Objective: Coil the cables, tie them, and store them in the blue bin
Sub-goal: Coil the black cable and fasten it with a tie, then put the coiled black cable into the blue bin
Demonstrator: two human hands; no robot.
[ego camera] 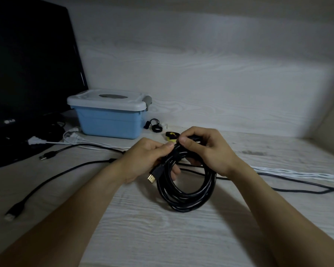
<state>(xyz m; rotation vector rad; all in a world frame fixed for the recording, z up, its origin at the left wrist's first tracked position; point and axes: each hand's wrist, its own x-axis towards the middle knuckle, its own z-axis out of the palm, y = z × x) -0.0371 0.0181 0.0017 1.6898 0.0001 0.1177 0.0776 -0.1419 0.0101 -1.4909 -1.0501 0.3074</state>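
- The left hand (145,158) gripped the top of the black coil (185,185) with its fingers curled under the loops and its thumb on top, apparently to keep the turns from springing apart
- The right hand (204,149) pinched the same bundle just beside the left thumb, fingers wrapped round the strands; I judge it was gathering the loops tight so a tie could go round them
- The coil hung below both hands, its lower arc resting on the table (162,237), which took the weight and left the hands free to work at the top
- The gold plug (152,177) stuck out just under the left hand, the loose end kept outside the loops
- Just beyond the right hand's fingers lay a yellow-and-black tie (171,136), with small black ties (155,126) a little farther off, all within easy reach for the tying step
- The bin (110,116) stood beyond the left hand, its lid (106,101) on, so it would need opening before storing
- Loose black cables (66,170) lay left of the left hand and a white cable (297,174) right of the right hand, not yet coiled
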